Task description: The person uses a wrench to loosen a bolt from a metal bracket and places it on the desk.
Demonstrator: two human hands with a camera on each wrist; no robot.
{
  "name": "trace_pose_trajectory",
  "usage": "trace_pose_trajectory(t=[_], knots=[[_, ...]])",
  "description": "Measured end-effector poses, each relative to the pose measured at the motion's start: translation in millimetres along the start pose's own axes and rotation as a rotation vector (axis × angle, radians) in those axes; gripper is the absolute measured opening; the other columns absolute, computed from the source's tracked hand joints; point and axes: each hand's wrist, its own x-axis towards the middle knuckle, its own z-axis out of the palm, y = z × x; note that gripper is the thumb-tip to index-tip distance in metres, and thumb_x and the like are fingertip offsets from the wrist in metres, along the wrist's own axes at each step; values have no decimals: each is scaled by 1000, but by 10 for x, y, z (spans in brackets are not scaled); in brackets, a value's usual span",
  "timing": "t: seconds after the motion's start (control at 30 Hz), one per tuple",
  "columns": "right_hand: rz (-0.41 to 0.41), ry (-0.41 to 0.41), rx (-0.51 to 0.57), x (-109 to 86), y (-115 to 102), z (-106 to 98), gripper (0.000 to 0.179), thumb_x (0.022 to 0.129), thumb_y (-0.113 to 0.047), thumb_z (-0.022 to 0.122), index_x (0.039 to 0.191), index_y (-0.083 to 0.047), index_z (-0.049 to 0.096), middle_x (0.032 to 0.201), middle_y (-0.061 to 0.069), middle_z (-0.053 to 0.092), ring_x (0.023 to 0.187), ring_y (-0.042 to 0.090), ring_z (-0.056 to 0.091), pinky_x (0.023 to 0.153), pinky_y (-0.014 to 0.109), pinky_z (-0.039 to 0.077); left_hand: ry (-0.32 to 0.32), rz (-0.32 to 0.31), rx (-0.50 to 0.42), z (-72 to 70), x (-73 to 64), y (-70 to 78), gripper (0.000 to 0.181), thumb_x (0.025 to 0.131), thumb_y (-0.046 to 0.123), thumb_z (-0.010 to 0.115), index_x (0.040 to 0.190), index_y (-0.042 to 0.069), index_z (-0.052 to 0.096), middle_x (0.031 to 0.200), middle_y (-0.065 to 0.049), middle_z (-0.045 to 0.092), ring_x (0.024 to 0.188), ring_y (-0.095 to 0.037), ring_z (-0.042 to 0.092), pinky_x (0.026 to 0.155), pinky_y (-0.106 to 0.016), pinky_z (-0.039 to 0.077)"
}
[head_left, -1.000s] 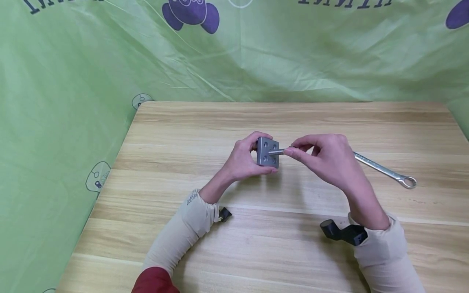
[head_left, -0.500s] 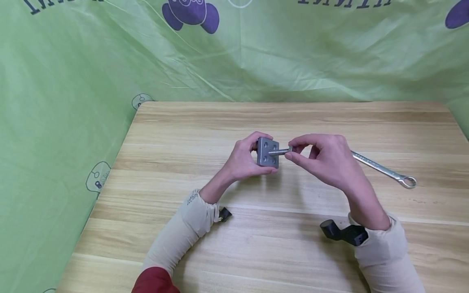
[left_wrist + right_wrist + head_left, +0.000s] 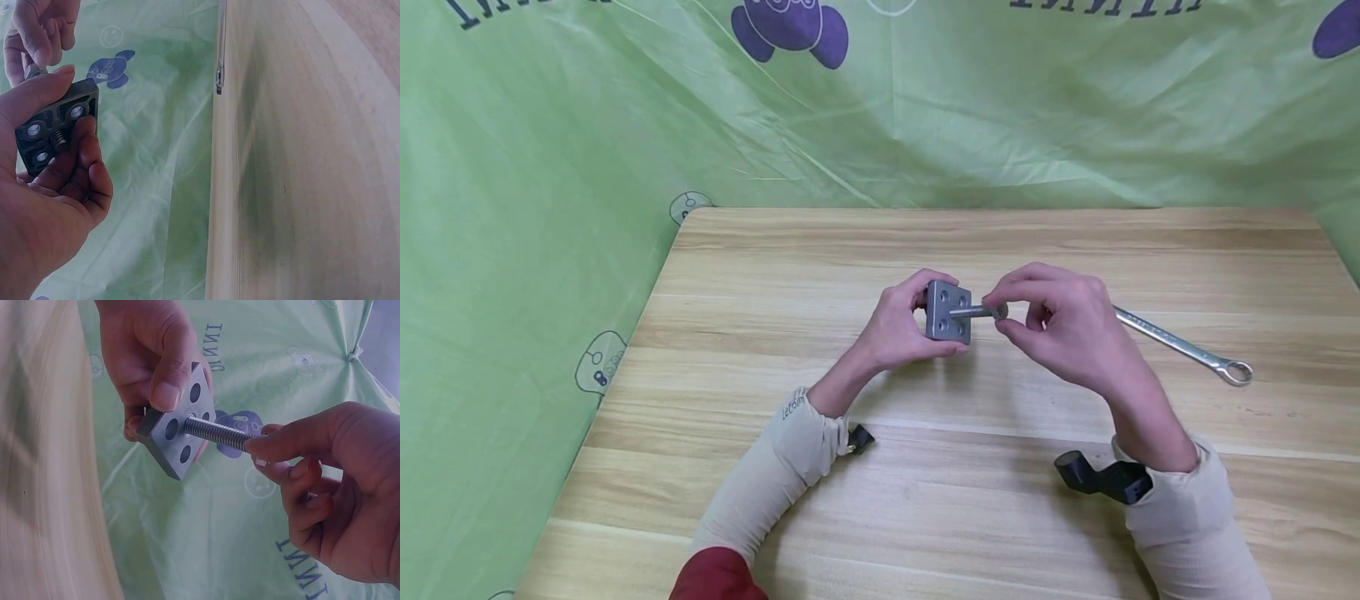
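My left hand grips a small grey square plate by its edges, above the table. Holes show near the plate's corners. A threaded bolt runs through the plate's middle, and its tip pokes out on the ribbed back in the left wrist view. Most of the bolt's length stands out on the right side, toward my right hand. Thumb and fingers of that hand pinch the bolt's head, which they partly cover.
A combination wrench lies on the wooden table behind and right of my right hand; its left end is hidden by the hand. Green printed cloth hangs behind the table and along its left side.
My right fingers have shifted around the bolt's head, the forefinger moving up and over it. The left hand and the plate stay in place.
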Motion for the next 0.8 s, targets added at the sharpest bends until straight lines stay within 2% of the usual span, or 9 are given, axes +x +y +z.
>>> trace_pose_trajectory(t=[0.13, 0.23, 0.37, 0.5, 0.63, 0.8], knots=[[-26, -9, 0, -2, 13, 7, 30, 69, 11, 74, 85, -14, 75, 90, 0, 72, 54, 0, 45, 51, 11, 37, -2, -4, 1, 2, 2, 0, 72, 59, 6, 90, 121, 3, 55, 107, -16, 71, 87, -22, 69, 86, -42, 53], [-11, -26, -14, -4, 12, -6, 28, 71, 3, 78, 93, -13, 74, 93, 1, 72, 54, 0, 47, 50, 12, 37, 0, -6, 4, 1, 3, -4, 72, 59, 7, 90, 121, 3, 55, 106, -15, 71, 87, -22, 69, 86, -42, 53], [129, -47, -23, 4, -7, -34, 26, 78, -18, 80, 102, -14, 72, 92, 2, 73, 50, 2, 48, 47, 17, 37, 3, -11, 8, -1, 1, -6, 71, 59, 7, 90, 121, 4, 55, 105, -15, 71, 87, -21, 69, 87, -42, 53], [272, -78, -48, 20, -29, -54, 20, 82, -32, 76, 94, -16, 75, 81, -1, 72, 50, 6, 50, 46, 21, 38, 2, -19, 4, 2, -1, -4, 71, 59, 6, 90, 121, 5, 55, 107, -14, 71, 87, -21, 69, 87, -43, 53], [307, -110, -71, 23, -33, -54, 20, 83, -35, 75, 89, -16, 77, 74, -1, 72, 54, 6, 52, 48, 21, 39, 0, -17, 1, 4, 1, -6, 71, 59, 6, 90, 121, 4, 55, 107, -14, 71, 88, -21, 69, 88, -43, 53], [301, -105, -68, 18, -33, -45, 20, 82, -34, 76, 89, -15, 77, 75, -1, 73, 52, 4, 49, 47, 21, 37, -4, -13, 3, 3, 1, -1, 71, 60, 7, 90, 121, 4, 55, 107, -14, 71, 88, -21, 70, 88, -43, 53]])
